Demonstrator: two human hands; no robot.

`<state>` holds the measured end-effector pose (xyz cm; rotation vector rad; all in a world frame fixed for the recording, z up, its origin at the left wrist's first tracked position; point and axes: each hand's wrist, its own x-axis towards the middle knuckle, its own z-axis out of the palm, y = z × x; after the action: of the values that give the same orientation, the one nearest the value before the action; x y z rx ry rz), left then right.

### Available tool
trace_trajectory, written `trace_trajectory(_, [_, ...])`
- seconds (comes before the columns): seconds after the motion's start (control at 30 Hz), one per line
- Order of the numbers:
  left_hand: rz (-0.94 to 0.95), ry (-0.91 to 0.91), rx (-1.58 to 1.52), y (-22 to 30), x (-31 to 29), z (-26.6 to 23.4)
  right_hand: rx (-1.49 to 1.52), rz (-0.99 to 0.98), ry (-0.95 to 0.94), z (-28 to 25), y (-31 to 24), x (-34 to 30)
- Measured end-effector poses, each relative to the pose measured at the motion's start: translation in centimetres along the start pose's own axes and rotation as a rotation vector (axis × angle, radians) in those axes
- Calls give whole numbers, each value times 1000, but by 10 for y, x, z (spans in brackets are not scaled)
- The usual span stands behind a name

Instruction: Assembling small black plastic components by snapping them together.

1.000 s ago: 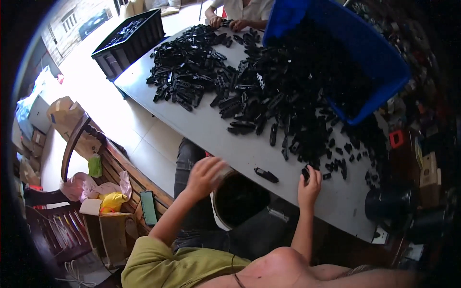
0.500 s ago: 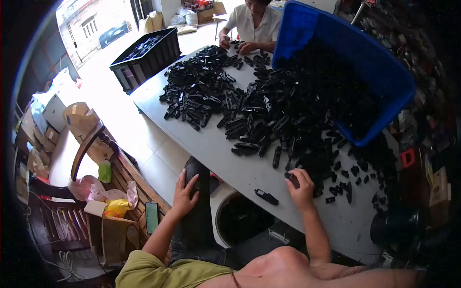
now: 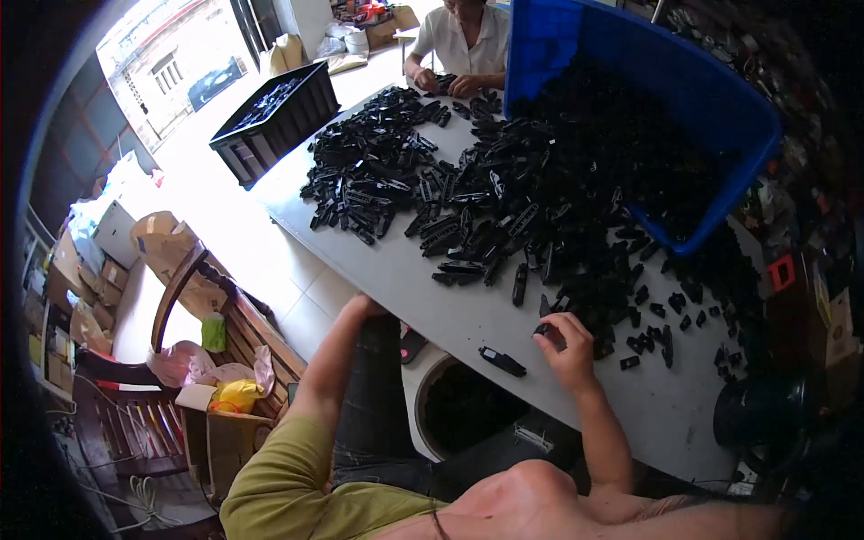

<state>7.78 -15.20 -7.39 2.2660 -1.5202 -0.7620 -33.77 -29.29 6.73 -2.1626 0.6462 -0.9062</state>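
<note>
My right hand (image 3: 569, 349) is over the near part of the table, thumb and fingertips closed on a small black plastic part (image 3: 542, 330). Left of it, a longer black plastic casing (image 3: 502, 361) with a pale patch lies alone by the table's front edge. My left hand (image 3: 362, 306) is at my knee beside the table edge; its fingers are hidden. Beyond my right hand spreads a heap of black plastic casings (image 3: 441, 229). Smaller black pieces (image 3: 648, 342) are scattered to the right of that hand.
A large blue bin (image 3: 751, 171) tips black parts onto the table (image 3: 360, 256). Across it, a person (image 3: 459, 40) handles a black piece. A black crate (image 3: 270, 121) stands beyond the table's left side. Below the front edge is a round tub (image 3: 421, 418); a wooden bench (image 3: 256, 346) stands left.
My left hand has moved forward from above my thigh to the table's edge, and its fingers have gone out of sight. My right hand stays nearly in place with the small black part.
</note>
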Motion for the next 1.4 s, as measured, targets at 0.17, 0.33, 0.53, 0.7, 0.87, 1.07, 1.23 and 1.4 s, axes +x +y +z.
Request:
trace_trajectory(0.17, [-136, 207, 31, 2, -8, 22, -50, 1, -44, 2, 3, -4])
trace_trajectory(0.33, [-322, 286, 138, 52, -37, 13, -271, -238, 11, 4, 6, -4])
trace_trajectory(0.53, [-451, 243, 123, 84, -44, 4, -270, -245, -38, 8, 9, -7])
trace_trajectory(0.7, [-439, 261, 107, 79, -41, 2, -272, -200, -96, 7, 8, -5])
trace_trajectory(0.87, [-373, 235, 157, 65, -42, 5, -299, -222, -94, 4, 6, -5])
trace_trajectory(1.07, [-330, 310, 185, 55, -44, 12, -313, -220, -53, 6, 11, -4])
trace_trajectory(1.23, [-367, 286, 184, 55, -41, 11, -306, -176, -57, 3, 10, -1])
trace_trajectory(1.4, [-369, 305, 160, 62, -43, 5, -308, -168, -45, 4, 10, 2])
